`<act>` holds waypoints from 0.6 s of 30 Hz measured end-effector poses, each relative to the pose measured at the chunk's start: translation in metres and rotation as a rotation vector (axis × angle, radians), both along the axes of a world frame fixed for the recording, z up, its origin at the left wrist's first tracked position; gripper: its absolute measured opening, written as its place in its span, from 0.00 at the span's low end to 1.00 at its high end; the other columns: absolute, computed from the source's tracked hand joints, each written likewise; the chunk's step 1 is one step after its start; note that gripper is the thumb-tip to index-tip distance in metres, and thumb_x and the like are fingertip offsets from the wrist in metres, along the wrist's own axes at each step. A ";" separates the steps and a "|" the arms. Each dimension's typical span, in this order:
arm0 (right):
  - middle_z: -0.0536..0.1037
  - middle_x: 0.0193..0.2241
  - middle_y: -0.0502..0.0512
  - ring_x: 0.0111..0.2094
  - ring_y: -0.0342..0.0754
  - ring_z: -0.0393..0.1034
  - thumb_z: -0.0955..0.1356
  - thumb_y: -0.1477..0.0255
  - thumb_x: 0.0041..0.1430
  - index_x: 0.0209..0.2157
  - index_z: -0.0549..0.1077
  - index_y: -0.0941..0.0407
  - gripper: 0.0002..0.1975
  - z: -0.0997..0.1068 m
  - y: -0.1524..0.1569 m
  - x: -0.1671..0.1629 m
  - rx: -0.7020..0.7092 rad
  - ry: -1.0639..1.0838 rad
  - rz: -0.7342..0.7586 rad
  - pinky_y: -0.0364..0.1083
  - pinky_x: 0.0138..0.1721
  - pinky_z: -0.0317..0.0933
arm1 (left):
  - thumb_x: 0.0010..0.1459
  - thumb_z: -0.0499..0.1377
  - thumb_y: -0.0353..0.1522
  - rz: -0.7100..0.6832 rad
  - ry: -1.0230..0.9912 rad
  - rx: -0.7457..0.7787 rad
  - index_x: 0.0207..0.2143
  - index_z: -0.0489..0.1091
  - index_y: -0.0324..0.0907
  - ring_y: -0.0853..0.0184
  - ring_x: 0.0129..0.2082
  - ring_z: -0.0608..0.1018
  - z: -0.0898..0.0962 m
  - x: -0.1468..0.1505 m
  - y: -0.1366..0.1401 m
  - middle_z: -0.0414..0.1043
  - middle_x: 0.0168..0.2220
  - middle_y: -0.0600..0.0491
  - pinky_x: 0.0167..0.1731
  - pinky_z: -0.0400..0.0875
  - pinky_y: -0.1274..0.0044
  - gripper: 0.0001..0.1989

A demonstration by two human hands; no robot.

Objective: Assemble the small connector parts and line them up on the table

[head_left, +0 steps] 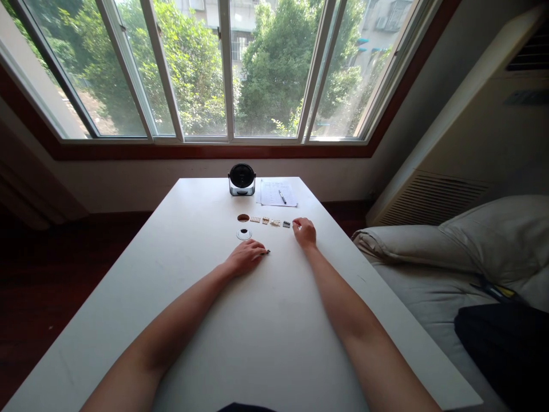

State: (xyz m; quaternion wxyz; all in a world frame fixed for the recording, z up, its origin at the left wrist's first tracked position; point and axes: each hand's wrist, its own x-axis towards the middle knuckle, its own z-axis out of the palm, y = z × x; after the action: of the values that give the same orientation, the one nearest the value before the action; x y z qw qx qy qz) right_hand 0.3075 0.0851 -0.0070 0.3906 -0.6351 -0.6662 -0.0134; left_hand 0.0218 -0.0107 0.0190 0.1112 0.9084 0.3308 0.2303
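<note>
My left hand [246, 256] rests low over the white table, its fingers closed together. A small dark piece [268, 252] sticks out at its fingertips; its exact kind is too small to tell. Farther right, my right hand [306, 232] is curled, thumb and finger pinched beside a little group of dark grey pieces [286, 224]. Whatever those fingertips hold, if anything, cannot be made out. Left of that group, small pale pieces [275, 222], tan pieces [266, 220] and a block of light pieces [255, 219] lie in a row.
A round hole [243, 217] opens in the white table [266, 332], with a round cap [244, 234] just nearer. Toward the window stand a small black fan [242, 176] and a paper sheet [272, 194] with a pen [282, 197] on it. A padded sofa [412, 246] is at right.
</note>
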 end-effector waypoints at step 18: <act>0.78 0.29 0.51 0.31 0.47 0.70 0.66 0.71 0.62 0.36 0.76 0.52 0.06 0.016 -0.032 -0.060 -0.142 -0.152 0.291 0.43 0.35 0.57 | 0.59 0.58 0.32 0.319 0.008 -0.026 0.36 0.75 0.46 0.61 0.40 0.73 -0.002 -0.020 0.011 0.72 0.38 0.50 0.39 0.67 0.72 0.06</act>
State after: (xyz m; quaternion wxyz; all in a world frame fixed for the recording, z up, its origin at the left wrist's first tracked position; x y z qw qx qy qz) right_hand 0.2475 0.0536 0.0094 0.2910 -0.5550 -0.7782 0.0422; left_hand 0.0020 0.0005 0.0171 0.0838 0.8439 0.4741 0.2368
